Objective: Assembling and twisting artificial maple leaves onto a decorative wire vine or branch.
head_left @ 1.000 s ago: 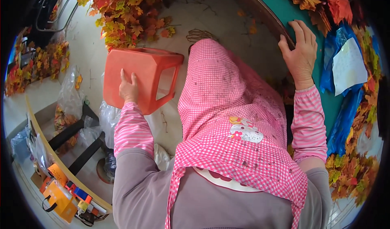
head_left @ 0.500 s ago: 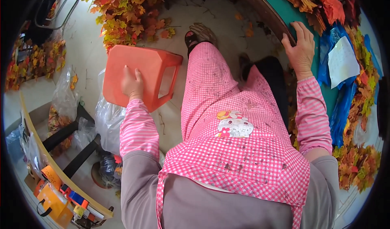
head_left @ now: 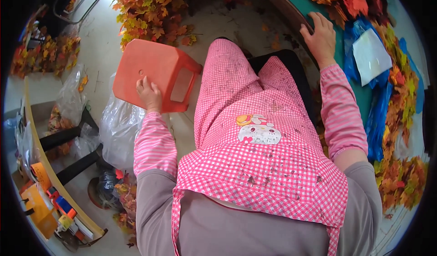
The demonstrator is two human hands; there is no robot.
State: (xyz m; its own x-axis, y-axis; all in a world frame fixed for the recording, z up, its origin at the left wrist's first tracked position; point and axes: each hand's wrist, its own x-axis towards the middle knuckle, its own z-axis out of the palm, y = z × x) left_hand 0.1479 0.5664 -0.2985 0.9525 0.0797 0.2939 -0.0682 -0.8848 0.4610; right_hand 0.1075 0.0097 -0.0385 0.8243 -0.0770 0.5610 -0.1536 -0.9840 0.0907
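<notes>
My left hand point(head_left: 149, 93) rests on the near part of the flat top of an orange plastic stool point(head_left: 144, 65), fingers apart and not wrapped round anything. The stool stands on the floor left of my knee, with an open slot in its side. On the right, my right hand point(head_left: 321, 37) lies at the brown edge of a green-topped table point(head_left: 339, 37), thumb and fingers spread, holding nothing. A pink checked apron point(head_left: 255, 165) with dark stains covers my lap and legs.
Piles of autumn-coloured artificial leaves point(head_left: 152, 15) lie ahead and along the right side. Blue plastic point(head_left: 381, 119) and a white paper point(head_left: 371, 56) are on the table. Clear plastic bags point(head_left: 120, 131) stand by the stool; a yellow-edged tabletop point(head_left: 54, 178) holds small items at left.
My left hand has shifted from the middle of the stool top toward its near edge. My feet have gone out of sight behind my knees. My right hand stays at the table edge.
</notes>
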